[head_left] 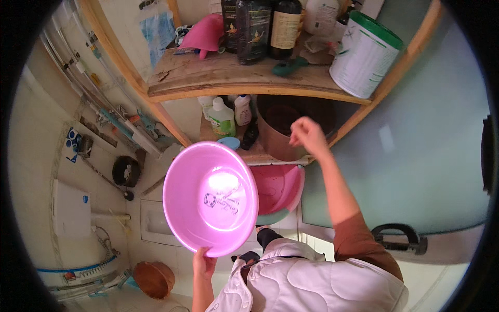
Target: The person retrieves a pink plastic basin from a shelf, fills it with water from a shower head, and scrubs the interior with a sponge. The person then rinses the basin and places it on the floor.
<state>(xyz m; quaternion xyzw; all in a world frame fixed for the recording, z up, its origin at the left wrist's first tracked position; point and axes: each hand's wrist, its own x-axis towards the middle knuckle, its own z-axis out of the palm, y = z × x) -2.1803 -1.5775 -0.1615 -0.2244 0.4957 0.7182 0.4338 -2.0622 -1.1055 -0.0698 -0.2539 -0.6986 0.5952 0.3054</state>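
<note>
My left hand point(205, 261) grips the lower rim of a glossy pink plastic basin point(179, 200), thumb over the edge. The basin is tilted so that its inside, with dark printing on the bottom, faces me. My right hand point(306, 135) is raised in front of a large brown pot point(275, 144) on the lower shelf. Its fingers are curled in, and I see nothing in them. Below the pot, partly behind the pink basin, sits a darker pink basin point(291, 187) with a greenish basin edge under it.
A wooden shelf rack point(249, 89) stands ahead with dark bottles point(253, 31), a white tub with a green lid point(364, 54) and a green detergent bottle point(222, 120). Frosted glass point(416, 145) is at the right. Pipes, a white toilet tank point(71, 208) and a brown bucket point(153, 280) are left.
</note>
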